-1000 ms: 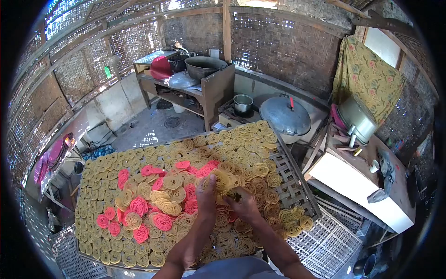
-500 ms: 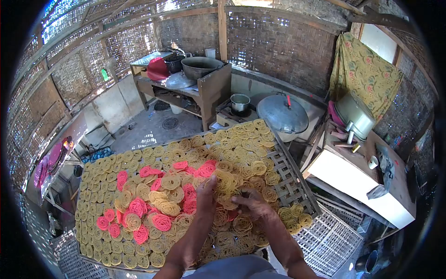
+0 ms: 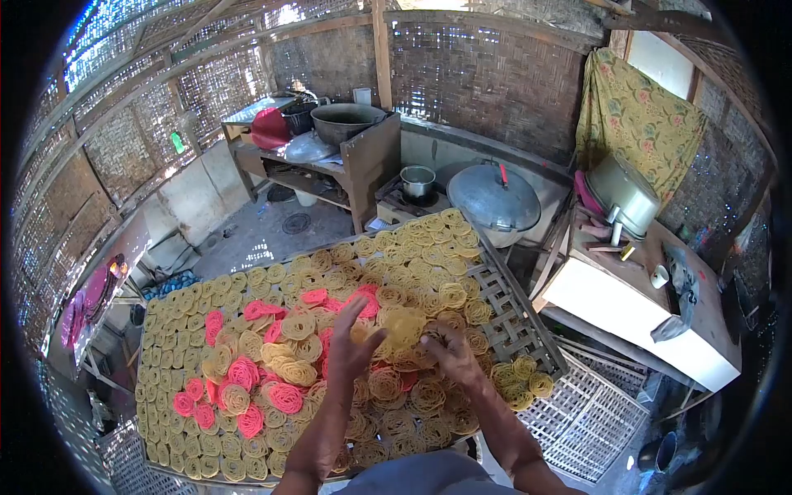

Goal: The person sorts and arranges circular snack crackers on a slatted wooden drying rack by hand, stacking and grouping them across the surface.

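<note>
Yellow coils of noodle-like strands cover a large woven bamboo rack, with pink coils and paler yellow coils heaped over its middle. My left hand is above the heap, thumb and fingers apart, with nothing gripped. In my right hand, the fingers are closed on the edge of a small stack of yellow noodle coils, blurred by motion. That stack is between my two hands, close to the left thumb. Its lower part is hard to separate from the coils beneath.
Past the rack stand a stove with a small pot and a wide lidded pan. A wooden counter holds a big dark pot. To the right is a white-sided table; another bamboo rack lies below.
My left hand has opened away from the yellow coils and shifted slightly left and up. My right hand still has hold of the coils. The view has shifted slightly.
</note>
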Demonstrator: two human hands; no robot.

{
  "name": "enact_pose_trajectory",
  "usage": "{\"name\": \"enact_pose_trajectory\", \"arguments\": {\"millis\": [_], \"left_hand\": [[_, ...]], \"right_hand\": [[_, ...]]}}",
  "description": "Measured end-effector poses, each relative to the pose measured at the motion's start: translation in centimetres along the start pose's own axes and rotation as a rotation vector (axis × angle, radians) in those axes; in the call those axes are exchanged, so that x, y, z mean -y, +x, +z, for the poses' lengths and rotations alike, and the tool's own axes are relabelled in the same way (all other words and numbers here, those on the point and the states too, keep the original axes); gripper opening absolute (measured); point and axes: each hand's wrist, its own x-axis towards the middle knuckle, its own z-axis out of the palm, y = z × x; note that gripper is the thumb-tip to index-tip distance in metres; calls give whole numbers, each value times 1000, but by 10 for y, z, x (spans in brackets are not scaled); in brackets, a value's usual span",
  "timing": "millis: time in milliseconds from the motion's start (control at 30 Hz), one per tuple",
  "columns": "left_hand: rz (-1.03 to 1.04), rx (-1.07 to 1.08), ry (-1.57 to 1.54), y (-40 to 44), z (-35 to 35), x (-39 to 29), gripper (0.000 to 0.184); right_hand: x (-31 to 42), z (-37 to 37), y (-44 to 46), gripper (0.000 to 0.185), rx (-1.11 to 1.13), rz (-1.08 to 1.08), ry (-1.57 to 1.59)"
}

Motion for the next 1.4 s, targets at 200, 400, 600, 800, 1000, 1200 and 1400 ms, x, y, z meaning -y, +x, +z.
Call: {"name": "enact_pose_trajectory", "arguments": {"millis": [200,400,600,800,1000,1200,1400], "left_hand": [[-415,305,-638,-4,13,2,33],[-486,277,-771,-10,20,4,30],[-363,248,-419,-1,7,1,36],[234,210,346,-11,15,-11,65],[291,867,442,-85,65,-33,102],[502,1018,524,-117,116,-43,108],[520,845,351,-117,138,-36,86]], "right_hand": [[-13,14,0,36,23,124,231],[10,9,-11,43,64,390,448],[-19,9,-7,42,123,67,298],[-12,-18,-27,52,-331,-460,-604],[-55,-97,-98,78,-632,-60,-906],[-81,-108,-148,104,-588,-60,-1068],[-88,-87,-132,78,-699,-94,-997]]}}
